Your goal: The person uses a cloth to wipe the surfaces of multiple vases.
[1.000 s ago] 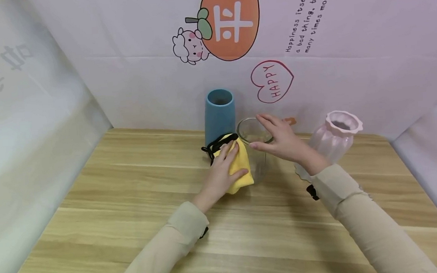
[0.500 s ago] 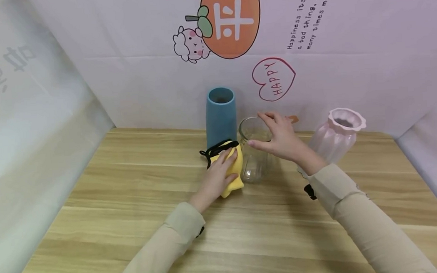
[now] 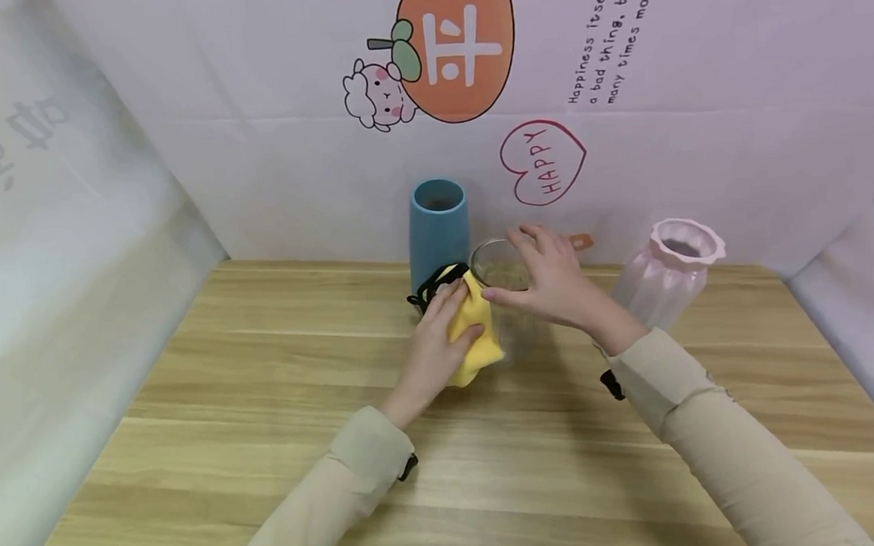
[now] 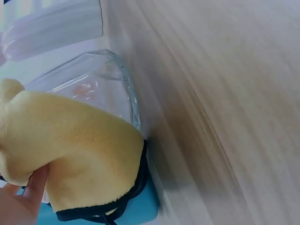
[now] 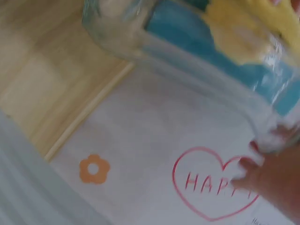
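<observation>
My left hand [image 3: 432,347] holds a folded yellow cloth [image 3: 480,341] with black edging against the left side of a clear glass vase [image 3: 517,326]. My right hand [image 3: 554,287] grips the vase near its rim, thumb on the near side and fingers on the far side. In the left wrist view the cloth [image 4: 93,145] covers part of the vase, whose faceted glass base [image 4: 131,93] shows beyond it. Through the glass in the right wrist view, the cloth [image 5: 234,37] shows yellow; my right hand [image 5: 276,178] is at the vase's mouth.
A tall blue vase [image 3: 438,235] stands close behind the cloth, by the back wall. To the right, a pink fluted vase [image 3: 655,280] stands partly behind my right forearm. A printed white sheet [image 3: 289,182] rises behind the wooden table [image 3: 263,384].
My left hand slid the cloth toward me and slightly left, then back up along the glass. My right hand keeps its hold on the vase, shifting slightly left.
</observation>
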{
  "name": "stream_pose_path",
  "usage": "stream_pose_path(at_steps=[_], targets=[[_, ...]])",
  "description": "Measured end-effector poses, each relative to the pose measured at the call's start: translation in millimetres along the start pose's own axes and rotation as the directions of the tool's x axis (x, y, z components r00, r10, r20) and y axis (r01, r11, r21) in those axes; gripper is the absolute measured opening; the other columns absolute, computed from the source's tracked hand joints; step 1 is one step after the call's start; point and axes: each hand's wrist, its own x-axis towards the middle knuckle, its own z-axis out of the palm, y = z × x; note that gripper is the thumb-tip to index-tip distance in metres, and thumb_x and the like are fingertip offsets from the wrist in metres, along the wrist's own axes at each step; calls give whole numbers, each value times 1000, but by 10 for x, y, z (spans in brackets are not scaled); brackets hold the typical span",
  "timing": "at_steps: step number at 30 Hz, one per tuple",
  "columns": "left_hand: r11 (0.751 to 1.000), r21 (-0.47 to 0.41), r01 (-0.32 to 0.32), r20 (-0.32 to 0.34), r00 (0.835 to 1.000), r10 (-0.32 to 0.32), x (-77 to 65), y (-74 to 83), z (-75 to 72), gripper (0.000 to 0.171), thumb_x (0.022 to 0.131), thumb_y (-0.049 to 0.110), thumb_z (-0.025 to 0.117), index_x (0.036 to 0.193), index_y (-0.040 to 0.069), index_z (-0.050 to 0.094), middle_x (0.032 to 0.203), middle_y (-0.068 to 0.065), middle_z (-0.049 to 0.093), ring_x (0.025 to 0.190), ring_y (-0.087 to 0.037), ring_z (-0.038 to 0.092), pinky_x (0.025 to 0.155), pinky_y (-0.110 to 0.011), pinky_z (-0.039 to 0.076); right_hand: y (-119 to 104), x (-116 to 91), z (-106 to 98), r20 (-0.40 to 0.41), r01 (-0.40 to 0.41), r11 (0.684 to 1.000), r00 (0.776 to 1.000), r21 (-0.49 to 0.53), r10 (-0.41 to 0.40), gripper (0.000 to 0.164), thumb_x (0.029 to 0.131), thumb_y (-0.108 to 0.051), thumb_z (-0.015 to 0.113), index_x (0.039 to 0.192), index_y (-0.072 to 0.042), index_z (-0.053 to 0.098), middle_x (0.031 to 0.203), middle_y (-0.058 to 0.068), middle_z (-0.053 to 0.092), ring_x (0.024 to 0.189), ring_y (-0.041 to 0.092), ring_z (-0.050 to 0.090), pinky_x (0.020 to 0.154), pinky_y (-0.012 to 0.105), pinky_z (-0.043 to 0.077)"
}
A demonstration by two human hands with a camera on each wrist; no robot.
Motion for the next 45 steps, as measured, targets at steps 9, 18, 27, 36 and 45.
stream_pose_path(at_steps=[9, 18, 27, 36, 45], targets=[[989, 148, -25, 59, 998, 16, -27, 8, 110, 62, 89, 28, 66, 143, 6, 43, 152, -14, 36, 130, -44, 43, 106, -55, 42, 67, 26, -31, 70, 43, 998, 997, 36, -46, 86, 89, -50, 60, 152, -5, 23, 153, 23, 27, 146, 44, 14, 115, 68, -2], [962, 267, -51, 149, 989, 11, -71, -119, 96, 54, 89, 22, 66, 139, 9, 49, 149, -13, 41, 133, -40, 44, 97, -54, 50, 37, 32, -24, 11, -46, 999, 999, -4, 46, 93, 83, -57, 64, 149, -2, 29, 145, 27, 34, 134, 44, 33, 113, 68, 7], [975, 206, -78, 43, 997, 71, -72, -223, 122, 54, 89, 18, 66, 140, 9, 48, 144, -14, 47, 135, -36, 43, 107, -52, 43, -28, 6, -38, 40, -76, 996, 996, -55, 78, 95, 85, -58, 60, 150, 1, 24, 149, 28, 29, 140, 45, 25, 116, 67, 4], [990, 80, -117, -127, 984, 127, -38, -29, 139, 53, 88, 18, 67, 137, 5, 51, 143, -14, 48, 134, -34, 45, 108, -48, 43, 264, 36, -136, 155, 154, 988, 977, -13, -150, 84, 87, -49, 63, 151, -9, 27, 158, 16, 25, 147, 42, 13, 119, 63, 4], [989, 121, -82, -17, 996, 85, -16, 6, 186, 63, 85, 28, 70, 139, 5, 48, 149, -14, 41, 135, -38, 42, 107, -52, 43, 268, 46, -76, 96, 158, 987, 983, -15, -156, 82, 87, -51, 63, 150, -10, 31, 155, 15, 30, 147, 39, 14, 118, 65, -2]])
